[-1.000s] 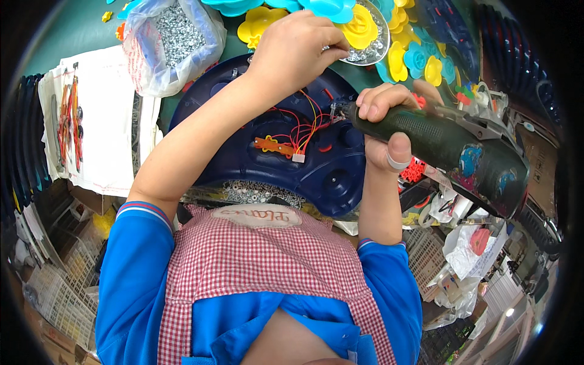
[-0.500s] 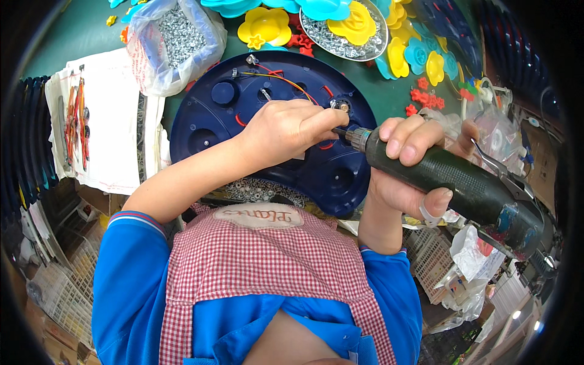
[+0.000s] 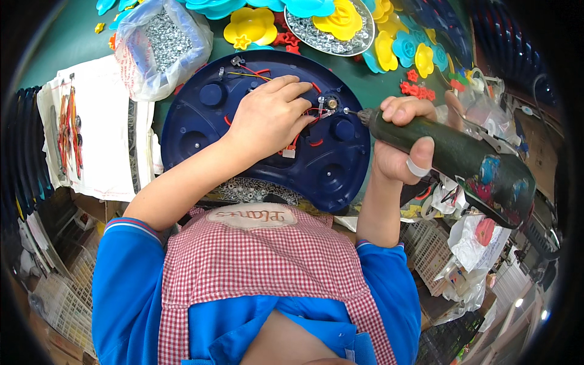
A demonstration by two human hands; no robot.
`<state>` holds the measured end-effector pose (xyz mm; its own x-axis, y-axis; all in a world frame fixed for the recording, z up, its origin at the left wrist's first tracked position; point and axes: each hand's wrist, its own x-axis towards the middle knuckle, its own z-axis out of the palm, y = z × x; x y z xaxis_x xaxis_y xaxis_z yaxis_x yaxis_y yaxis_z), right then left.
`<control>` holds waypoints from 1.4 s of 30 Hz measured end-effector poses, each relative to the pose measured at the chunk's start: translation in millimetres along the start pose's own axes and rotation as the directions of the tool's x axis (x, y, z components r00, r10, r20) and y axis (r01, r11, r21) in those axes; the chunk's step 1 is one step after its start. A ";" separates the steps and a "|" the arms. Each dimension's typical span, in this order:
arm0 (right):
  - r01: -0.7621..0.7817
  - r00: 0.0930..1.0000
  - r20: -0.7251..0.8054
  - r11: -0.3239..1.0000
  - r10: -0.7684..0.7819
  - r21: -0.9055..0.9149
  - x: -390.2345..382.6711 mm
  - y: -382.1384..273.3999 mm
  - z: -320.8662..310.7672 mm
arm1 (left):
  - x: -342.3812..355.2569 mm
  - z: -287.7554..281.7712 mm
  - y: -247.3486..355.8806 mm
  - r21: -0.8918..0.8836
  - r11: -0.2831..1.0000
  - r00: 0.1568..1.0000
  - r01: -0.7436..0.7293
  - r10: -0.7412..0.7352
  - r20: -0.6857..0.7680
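A dark blue kidney-shaped plastic shell (image 3: 182, 131) lies before me, fitted with thin wires, posts and a round brass-coloured part (image 3: 332, 103). My left hand (image 3: 267, 118) rests over its middle, fingers spread apart toward the red wires (image 3: 313, 114); its palm hides whatever lies beneath. My right hand (image 3: 404, 137), with a white band on its thumb, is wrapped round a dark green electric screwdriver (image 3: 450, 152). The driver lies nearly level and its bit points left, just right of the brass-coloured part. A small shiny piece, seemingly a screw (image 3: 347, 111), sits at the bit's tip.
A plastic bag of screws (image 3: 167, 45) and a metal dish of small clear parts (image 3: 368, 39) stand at the back. Yellow flower-shaped pieces (image 3: 249, 25) lie between them. White sheets (image 3: 106, 134) with wired parts are at left; small red pieces (image 3: 417, 91) lie at right.
My left fingers have drawn back left from the bit and spread. The driver has moved away from the brass-coloured part, baring its tip. The view has shifted slightly.
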<state>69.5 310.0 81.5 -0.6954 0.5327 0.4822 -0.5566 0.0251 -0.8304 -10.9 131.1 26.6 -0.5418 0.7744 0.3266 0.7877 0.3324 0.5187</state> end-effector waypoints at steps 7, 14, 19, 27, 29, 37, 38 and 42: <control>-0.023 1.000 0.004 1.000 0.023 0.001 -2.4 14.4 -0.4 | 0.0 0.7 -1.1 -0.029 0.999 1.000 0.020 -0.020 -0.007; -0.075 0.993 0.101 0.987 0.061 0.139 4.8 18.3 -11.4 | -0.8 0.6 -4.5 -0.044 0.999 1.000 -0.005 0.004 -0.028; 0.088 0.967 -0.238 0.996 -0.092 -0.031 -12.4 -18.7 -65.1 | -11.8 -56.0 -25.5 0.149 0.989 0.980 0.014 0.016 -0.200; -0.030 0.828 -0.295 0.487 -0.477 -0.873 -36.0 -38.3 -63.9 | -16.9 -60.3 -41.8 0.355 0.862 0.932 -0.362 0.335 0.136; 0.341 0.598 0.080 0.163 -0.797 -0.926 -42.1 -48.2 -66.1 | -17.0 -59.6 -43.1 0.363 0.862 0.935 -0.354 0.321 0.149; 0.555 0.683 0.676 0.406 0.276 -0.726 -32.2 9.5 0.1 | -22.8 -58.2 -33.4 0.388 0.882 0.933 -0.269 0.138 0.332; 0.587 0.674 0.702 0.409 0.232 -0.699 -30.4 6.8 -3.4 | -24.5 -59.9 -32.3 0.380 0.892 0.956 -0.243 0.154 0.251; 0.692 0.633 0.769 0.379 0.090 -0.615 -18.0 9.0 -4.4 | -32.2 -53.2 -37.4 0.211 0.975 0.998 -0.065 0.064 0.011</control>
<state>79.0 304.3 64.1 -0.8399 -0.3105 0.4451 -0.4127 0.8980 -0.1524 -38.6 65.1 38.8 -0.4872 0.8001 0.3500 0.8652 0.3879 0.3178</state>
